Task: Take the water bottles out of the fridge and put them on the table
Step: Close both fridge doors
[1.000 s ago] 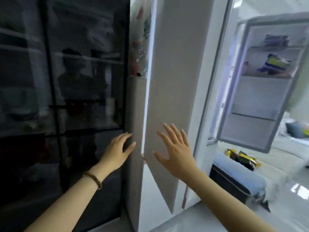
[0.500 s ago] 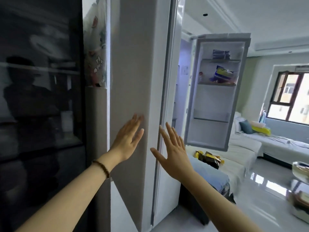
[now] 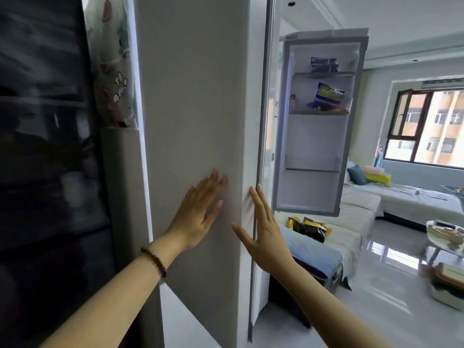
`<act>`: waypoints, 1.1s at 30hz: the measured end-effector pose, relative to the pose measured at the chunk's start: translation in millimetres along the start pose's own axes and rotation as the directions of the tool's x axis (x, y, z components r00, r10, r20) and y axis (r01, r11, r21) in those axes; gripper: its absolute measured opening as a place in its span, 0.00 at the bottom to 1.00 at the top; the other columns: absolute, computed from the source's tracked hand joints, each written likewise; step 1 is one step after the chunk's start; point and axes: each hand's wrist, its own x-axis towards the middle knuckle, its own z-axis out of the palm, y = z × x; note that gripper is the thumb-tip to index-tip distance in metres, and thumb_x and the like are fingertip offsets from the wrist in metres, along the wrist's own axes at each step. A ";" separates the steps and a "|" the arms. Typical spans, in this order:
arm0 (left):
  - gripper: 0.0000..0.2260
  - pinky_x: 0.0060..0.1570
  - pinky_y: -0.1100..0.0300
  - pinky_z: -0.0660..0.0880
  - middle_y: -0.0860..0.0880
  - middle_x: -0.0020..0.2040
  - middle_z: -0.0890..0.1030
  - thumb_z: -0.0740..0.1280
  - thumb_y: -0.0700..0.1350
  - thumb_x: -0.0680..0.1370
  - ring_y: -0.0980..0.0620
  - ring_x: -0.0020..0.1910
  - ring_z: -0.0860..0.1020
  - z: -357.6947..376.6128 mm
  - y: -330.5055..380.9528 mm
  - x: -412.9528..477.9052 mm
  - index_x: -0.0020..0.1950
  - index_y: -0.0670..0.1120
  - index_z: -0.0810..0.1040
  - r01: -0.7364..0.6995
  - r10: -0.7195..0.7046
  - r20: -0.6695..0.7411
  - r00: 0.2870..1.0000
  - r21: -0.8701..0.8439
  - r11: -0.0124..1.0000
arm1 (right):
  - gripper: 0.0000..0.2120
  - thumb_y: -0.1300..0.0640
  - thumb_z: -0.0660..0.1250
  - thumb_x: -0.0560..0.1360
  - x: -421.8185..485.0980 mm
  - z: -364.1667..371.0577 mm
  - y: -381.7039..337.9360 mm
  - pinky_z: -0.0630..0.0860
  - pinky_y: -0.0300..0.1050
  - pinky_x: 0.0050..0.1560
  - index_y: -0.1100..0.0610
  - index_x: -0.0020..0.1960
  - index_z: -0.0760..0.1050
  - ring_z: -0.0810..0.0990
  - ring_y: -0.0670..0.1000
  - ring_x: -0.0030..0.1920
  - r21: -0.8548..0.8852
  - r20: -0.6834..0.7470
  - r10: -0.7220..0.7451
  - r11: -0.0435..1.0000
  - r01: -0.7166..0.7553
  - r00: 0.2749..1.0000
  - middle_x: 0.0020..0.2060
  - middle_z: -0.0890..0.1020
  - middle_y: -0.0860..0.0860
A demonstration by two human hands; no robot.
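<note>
Head view, the only one: a grey fridge door [image 3: 195,109] fills the middle, seen at a slant, and serves as the landmark. The left hand [image 3: 198,212] lies flat on its face, fingers spread wide and holding nothing; a dark bead bracelet [image 3: 153,258] circles that wrist. The right hand [image 3: 263,227] is just to the right of the door, at its outer edge, palm turned toward it, fingers straight and splayed, also empty; whether it touches the edge cannot be told.

Right of the door, a second fridge door [image 3: 319,121] stands swung wide, its inner shelves facing the camera. The top shelf holds a dark blue packet [image 3: 324,64]; the one below holds a blue and yellow bag [image 3: 326,94]. Print on both is too blurred to read. The lower bins look bare. No water bottles can be made out in this frame.

Left of the grey door, cartoon stickers [image 3: 113,71] cover a pale panel, and beyond that is a dark glass cabinet [image 3: 45,146]. Below the open door, a yellow and black bag [image 3: 308,226] lies on a pale sofa [image 3: 356,217]. A window [image 3: 426,126] shows far right.
</note>
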 end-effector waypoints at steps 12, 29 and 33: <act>0.26 0.68 0.62 0.26 0.60 0.75 0.32 0.42 0.64 0.77 0.57 0.73 0.31 98.6 0.3 93.2 0.73 0.64 0.35 0.079 -0.072 -0.048 0.996 0.186 0.979 | 0.32 0.41 0.61 0.76 76.1 -14.8 129.2 0.52 0.41 0.73 0.33 0.71 0.45 0.49 0.33 0.73 0.410 0.139 0.084 0.902 -0.135 0.987 0.72 0.49 0.31; 0.28 0.71 0.50 0.32 0.52 0.76 0.37 0.39 0.65 0.77 0.50 0.75 0.36 187.3 -97.4 223.2 0.75 0.59 0.39 0.453 -0.327 -0.336 0.883 0.432 0.780 | 0.34 0.55 0.61 0.79 235.6 40.7 285.2 0.55 0.47 0.75 0.46 0.76 0.44 0.54 0.40 0.75 0.705 0.325 -0.034 0.675 -0.217 0.945 0.77 0.53 0.43; 0.28 0.71 0.41 0.39 0.45 0.78 0.48 0.44 0.61 0.79 0.42 0.76 0.44 213.0 -132.7 245.4 0.77 0.52 0.48 0.451 -0.250 -0.421 0.872 0.492 0.744 | 0.33 0.56 0.61 0.79 266.2 69.2 307.9 0.60 0.52 0.74 0.46 0.77 0.45 0.59 0.43 0.74 0.735 0.310 -0.048 0.646 -0.207 0.950 0.76 0.56 0.42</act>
